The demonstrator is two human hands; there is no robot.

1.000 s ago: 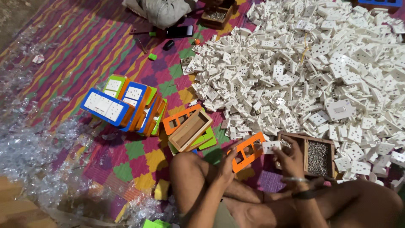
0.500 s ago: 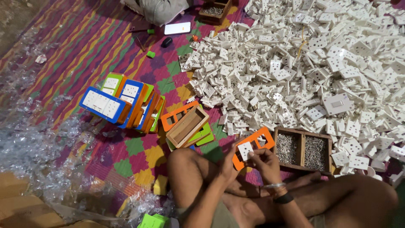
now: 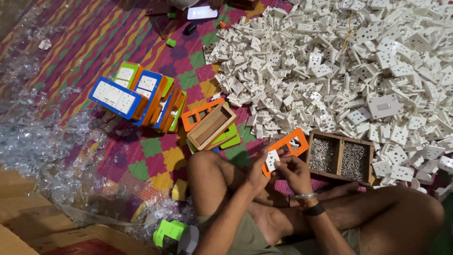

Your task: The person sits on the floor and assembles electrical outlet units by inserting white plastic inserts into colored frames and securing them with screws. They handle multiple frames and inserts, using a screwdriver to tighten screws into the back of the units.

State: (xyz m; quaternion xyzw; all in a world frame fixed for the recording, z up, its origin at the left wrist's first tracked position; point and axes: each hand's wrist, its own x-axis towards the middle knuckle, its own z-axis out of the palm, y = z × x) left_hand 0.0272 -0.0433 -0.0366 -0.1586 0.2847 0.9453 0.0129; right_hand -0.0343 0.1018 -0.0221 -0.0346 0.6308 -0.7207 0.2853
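Observation:
I sit cross-legged on a colourful mat. My left hand (image 3: 257,175) grips the lower end of an orange plastic frame plate (image 3: 293,141) with cut-out openings. My right hand (image 3: 293,171) pinches a small white socket piece (image 3: 272,159) against that plate's lower opening. Just to the right lies a wooden two-compartment box (image 3: 339,152) holding small metal screws. A huge heap of white socket pieces (image 3: 349,71) spreads beyond it.
Left of my knee stand a wooden box shell (image 3: 211,126) on orange and green plates, and a stack of finished blue, green and orange switch boards (image 3: 137,94). Clear plastic wrapping (image 3: 42,141) litters the left side. A phone (image 3: 202,12) lies at the top.
My right hand left the screw box area, came in to the orange plate and now presses a white socket piece onto it. The plate has been lifted closer to my lap.

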